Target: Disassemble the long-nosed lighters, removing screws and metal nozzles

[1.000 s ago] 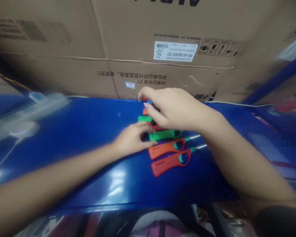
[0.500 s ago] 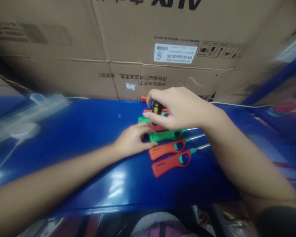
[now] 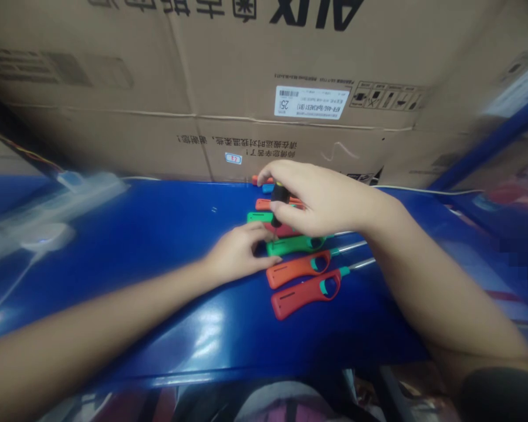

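Carton: the big box [image 3: 229, 76] stands along the surface's far edge; right wrist has little room behind it, so lifting back may bump it.
Blue surface: glossy [image 3: 158, 328], likely slick; lighters could skate if pushed sideways.
Power strip: white, at left end of the surface [image 3: 92, 190], well apart from the lighters; low risk.
Right hand: fingers closed round a screwdriver [image 3: 280, 195], nearer the far edge [image 3: 317, 196]. Wrist bent over the row, may drag a neighbour.
Left hand: finger and thumb narrow round the green lighter's handle end [image 3: 233, 252]. Loose pinch = lighter twists.
Green lighter: mid-row, between near and far edges, handle end left [image 3: 290, 245]. Rounded body may roll under off-centre pressure.
Orange lighter: just beside it, near-edge side [image 3: 290, 272]; left thumb could nudge it.
Screwdriver tip: by the left fingertips, exact contact unclear. Slip could jab a finger.
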`<state>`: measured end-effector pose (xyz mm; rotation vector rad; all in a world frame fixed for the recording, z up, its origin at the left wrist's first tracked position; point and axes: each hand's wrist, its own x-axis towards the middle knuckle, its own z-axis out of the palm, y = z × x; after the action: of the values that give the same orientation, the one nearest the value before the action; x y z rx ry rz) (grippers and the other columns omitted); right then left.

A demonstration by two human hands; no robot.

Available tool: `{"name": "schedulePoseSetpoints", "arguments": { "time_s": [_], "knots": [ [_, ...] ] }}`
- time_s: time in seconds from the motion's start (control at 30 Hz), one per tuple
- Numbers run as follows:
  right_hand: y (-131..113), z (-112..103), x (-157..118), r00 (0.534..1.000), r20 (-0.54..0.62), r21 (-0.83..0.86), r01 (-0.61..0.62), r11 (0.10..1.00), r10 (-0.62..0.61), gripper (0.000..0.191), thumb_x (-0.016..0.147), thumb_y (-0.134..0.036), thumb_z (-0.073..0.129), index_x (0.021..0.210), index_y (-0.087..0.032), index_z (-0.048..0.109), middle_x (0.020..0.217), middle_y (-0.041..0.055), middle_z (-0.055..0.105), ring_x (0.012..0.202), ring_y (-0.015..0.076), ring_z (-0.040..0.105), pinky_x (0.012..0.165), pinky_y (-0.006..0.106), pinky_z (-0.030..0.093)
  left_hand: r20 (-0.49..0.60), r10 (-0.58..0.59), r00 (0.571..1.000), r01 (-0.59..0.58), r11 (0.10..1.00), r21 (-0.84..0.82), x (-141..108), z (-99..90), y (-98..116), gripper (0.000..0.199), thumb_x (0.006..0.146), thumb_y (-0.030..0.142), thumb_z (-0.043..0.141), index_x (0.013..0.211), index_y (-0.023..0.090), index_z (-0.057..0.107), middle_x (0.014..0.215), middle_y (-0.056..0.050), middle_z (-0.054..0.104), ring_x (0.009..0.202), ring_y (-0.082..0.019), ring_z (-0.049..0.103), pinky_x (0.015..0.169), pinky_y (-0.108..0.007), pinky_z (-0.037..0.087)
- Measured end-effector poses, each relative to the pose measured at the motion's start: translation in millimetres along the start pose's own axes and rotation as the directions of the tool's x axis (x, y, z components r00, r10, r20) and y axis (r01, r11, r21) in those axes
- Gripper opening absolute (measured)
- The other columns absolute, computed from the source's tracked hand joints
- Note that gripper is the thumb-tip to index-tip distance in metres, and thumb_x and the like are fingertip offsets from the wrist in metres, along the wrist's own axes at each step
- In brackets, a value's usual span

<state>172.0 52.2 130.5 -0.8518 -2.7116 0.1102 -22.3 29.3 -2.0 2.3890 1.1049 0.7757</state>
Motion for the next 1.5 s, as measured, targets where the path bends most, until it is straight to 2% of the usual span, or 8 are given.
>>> {"name": "schedulePoseSetpoints", "arguments": {
  "time_s": [0.1, 0.27, 0.47, 0.63, 0.8, 1.17, 1.37, 1.5],
  "knots": [
    [-2.9, -2.1, 0.0, 0.999, 0.036, 0.041, -0.037, 0.998, 0.035, 0.027, 0.094, -0.032, 0.047, 0.109, -0.016, 0.063, 0.091, 0.0055, 0.070, 0.074, 0.0167, 0.058, 0.066, 0.029, 0.038, -0.002, 0.000, 1.000, 0.000, 1.000, 0.003, 0.1, -0.2, 0.6, 0.030, 0.081, 0.035, 0.077, 0.106, 0.018, 0.071, 0.093, -0.003, 0.066, 0.082, -0.019, 0.063, 0.079, -0.032, 0.054],
    [-5.3, -4.8, -0.8, 0.997, 0.051, 0.052, -0.065, 0.997, 0.062, 0.028, 0.092, -0.030, 0.049, 0.114, -0.016, 0.061, 0.096, 0.0064, 0.070, 0.074, 0.0171, 0.057, 0.065, 0.029, 0.037, -0.011, 0.013, 1.000, -0.013, 1.000, 0.007, 0.3, -0.4, 0.3, 0.030, 0.081, 0.035, 0.078, 0.105, 0.018, 0.072, 0.094, -0.004, 0.068, 0.084, -0.020, 0.064, 0.079, -0.032, 0.055],
    [-2.5, -5.2, -2.2, 0.995, 0.043, 0.123, 0.081, 0.989, -0.086, 0.022, 0.087, -0.023, 0.054, 0.107, -0.017, 0.062, 0.099, 0.0051, 0.067, 0.075, 0.0150, 0.054, 0.068, 0.028, 0.038, -0.015, 0.084, 0.996, -0.084, 0.996, -0.011, 0.1, -0.6, 0.0, 0.032, 0.084, 0.035, 0.076, 0.111, 0.019, 0.073, 0.093, -0.004, 0.071, 0.084, -0.019, 0.067, 0.081, -0.032, 0.055],
    [-2.3, -5.4, -2.0, 0.998, 0.063, 0.077, -0.014, 0.997, 0.010, 0.021, 0.093, -0.035, 0.052, 0.092, -0.017, 0.062, 0.084, 0.0046, 0.065, 0.068, 0.0153, 0.051, 0.065, 0.029, 0.036, -0.016, 0.105, 0.994, -0.105, 0.994, 0.002, -0.1, -0.6, 0.8, 0.031, 0.086, 0.030, 0.073, 0.115, 0.018, 0.072, 0.100, -0.006, 0.073, 0.082, -0.018, 0.067, 0.080, -0.032, 0.056],
    [0.6, -3.0, -1.6, 0.999, 0.051, 0.083, -0.002, 0.997, -0.003, 0.032, 0.091, -0.025, 0.052, 0.122, -0.015, 0.053, 0.105, 0.0090, 0.068, 0.079, 0.0174, 0.056, 0.067, 0.029, 0.039, -0.016, 0.111, 0.994, -0.110, 0.994, 0.005, 0.3, -1.2, 3.3, 0.027, 0.087, 0.027, 0.071, 0.112, 0.018, 0.073, 0.097, -0.005, 0.074, 0.082, -0.018, 0.067, 0.079, -0.032, 0.056],
    [-3.7, -5.1, -0.2, 0.991, 0.032, -0.145, -0.127, 0.981, 0.133, 0.036, 0.096, -0.043, 0.048, 0.112, -0.013, 0.061, 0.092, 0.0111, 0.070, 0.073, 0.0209, 0.059, 0.064, 0.030, 0.035, 0.002, 0.075, 0.997, -0.075, 0.997, -0.011, 0.5, -1.4, 1.8, 0.028, 0.086, 0.029, 0.073, 0.112, 0.018, 0.071, 0.091, -0.003, 0.072, 0.076, -0.017, 0.063, 0.074, -0.030, 0.052],
    [-3.6, -6.9, -0.9, 0.995, 0.043, -0.081, -0.089, 0.993, 0.093, 0.034, 0.094, -0.034, 0.048, 0.119, -0.015, 0.060, 0.095, 0.0083, 0.071, 0.074, 0.0192, 0.059, 0.064, 0.029, 0.034, -0.001, 0.055, 0.998, -0.055, 0.998, -0.007, -0.2, 0.1, 1.0, 0.023, 0.085, 0.030, 0.073, 0.105, 0.018, 0.069, 0.084, -0.001, 0.067, 0.072, -0.015, 0.060, 0.070, -0.028, 0.048],
    [-4.4, -7.3, -2.3, 0.997, 0.068, -0.088, -0.018, 0.996, 0.024, 0.033, 0.094, -0.044, 0.051, 0.103, -0.016, 0.066, 0.088, 0.0080, 0.070, 0.073, 0.0195, 0.058, 0.063, 0.030, 0.033, -0.021, 0.041, 0.999, -0.042, 0.999, -0.001, 0.0, 1.2, -0.4, 0.021, 0.085, 0.033, 0.073, 0.098, 0.018, 0.066, 0.076, 0.001, 0.063, 0.064, -0.013, 0.056, 0.063, -0.025, 0.044]
  ]
}}
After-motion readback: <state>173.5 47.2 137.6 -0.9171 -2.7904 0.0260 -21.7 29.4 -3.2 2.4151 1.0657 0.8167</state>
